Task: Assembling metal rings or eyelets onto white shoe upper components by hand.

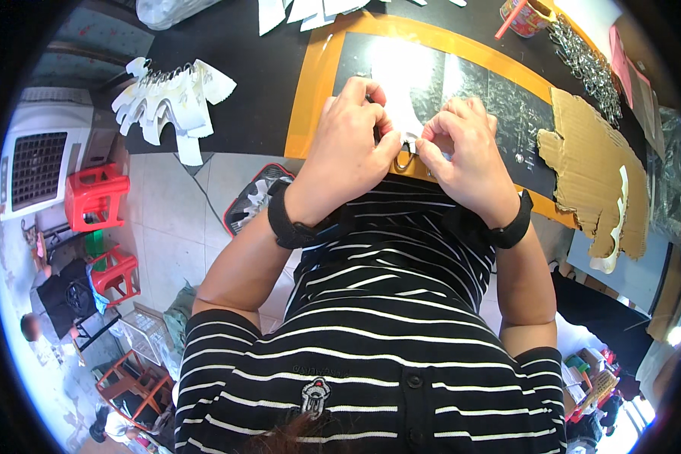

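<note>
Two-handed pinch in head view: clamped with left grip [352,140] and right grip [465,147] on small white piece [411,141], frame's 1 o'clock, above tabletop [272,83]. Beside it, metal loop [404,160] at 6 o'clock, cardboard [590,159] at 3.

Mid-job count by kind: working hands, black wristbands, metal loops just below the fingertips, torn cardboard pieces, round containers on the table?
Hands: 2 (left hand, right hand)
Black wristbands: 2
Metal loop: 1
Torn cardboard piece: 1
Round container: 1
Total: 7
</note>
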### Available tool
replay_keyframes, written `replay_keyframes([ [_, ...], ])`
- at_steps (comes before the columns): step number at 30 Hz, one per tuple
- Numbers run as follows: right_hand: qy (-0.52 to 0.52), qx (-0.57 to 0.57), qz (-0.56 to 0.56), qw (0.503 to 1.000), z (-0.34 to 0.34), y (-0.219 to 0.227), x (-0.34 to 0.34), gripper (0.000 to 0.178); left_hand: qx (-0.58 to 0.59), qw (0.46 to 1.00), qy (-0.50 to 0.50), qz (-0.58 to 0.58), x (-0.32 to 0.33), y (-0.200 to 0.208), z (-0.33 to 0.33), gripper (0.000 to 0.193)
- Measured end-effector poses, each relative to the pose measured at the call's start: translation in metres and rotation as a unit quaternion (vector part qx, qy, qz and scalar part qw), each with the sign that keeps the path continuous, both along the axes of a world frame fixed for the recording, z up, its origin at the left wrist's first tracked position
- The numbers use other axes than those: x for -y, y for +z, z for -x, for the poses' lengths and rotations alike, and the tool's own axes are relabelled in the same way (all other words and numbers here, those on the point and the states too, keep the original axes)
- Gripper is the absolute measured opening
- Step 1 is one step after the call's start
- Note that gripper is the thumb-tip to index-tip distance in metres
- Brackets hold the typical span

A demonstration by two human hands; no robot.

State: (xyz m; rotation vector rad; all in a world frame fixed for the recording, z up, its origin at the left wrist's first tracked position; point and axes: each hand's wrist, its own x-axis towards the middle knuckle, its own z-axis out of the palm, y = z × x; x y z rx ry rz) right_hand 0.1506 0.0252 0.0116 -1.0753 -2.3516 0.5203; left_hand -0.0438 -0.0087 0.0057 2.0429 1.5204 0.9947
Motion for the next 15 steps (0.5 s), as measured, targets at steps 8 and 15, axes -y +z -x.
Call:
replay_keyframes([
  [8,-0.086,-0.006,0.0,0.996,0.012,-0.002,0.009,0.014,0.01,0.999,0.047,-0.015,0.002,-0.002,-0.006,0.014],
  [15,-0.135,0.005,-0.006,0.991,0.02,0.0,0.017,0.014,0.011,0.998,0.067,0.01,0.003,0.002,-0.013,0.016],
])
